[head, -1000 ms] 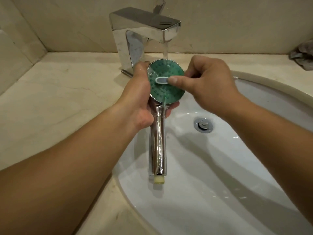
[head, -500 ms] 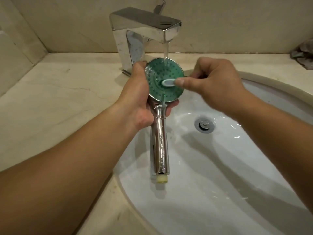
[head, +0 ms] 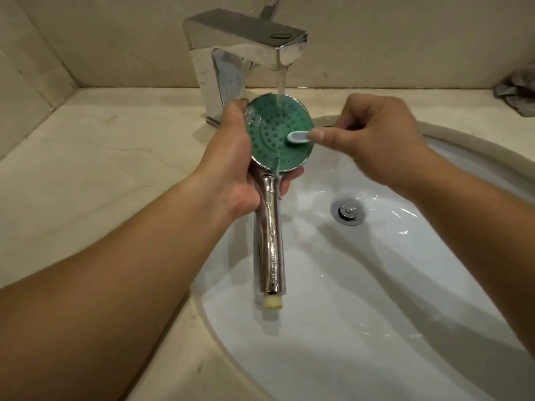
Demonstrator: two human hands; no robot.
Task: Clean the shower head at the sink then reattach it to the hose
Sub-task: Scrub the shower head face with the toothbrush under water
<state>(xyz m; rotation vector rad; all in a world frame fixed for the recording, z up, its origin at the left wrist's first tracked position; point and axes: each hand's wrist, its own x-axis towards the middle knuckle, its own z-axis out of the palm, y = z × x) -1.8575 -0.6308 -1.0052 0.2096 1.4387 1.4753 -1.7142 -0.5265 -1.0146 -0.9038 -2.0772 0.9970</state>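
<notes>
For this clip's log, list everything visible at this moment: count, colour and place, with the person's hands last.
shower head: one, green face, chrome handle, held over the left side of the sink under the water
toothbrush: one, pale blue and white head, on the right part of the green face
tap: one, chrome, at the back, water running
sink: one, white, set in the counter
drain: one, chrome, in the sink
counter: one, beige stone, around the sink
cloth: one, grey, far right on the counter
left hand: grips the shower head just below its face
right hand: pinches the toothbrush
</notes>
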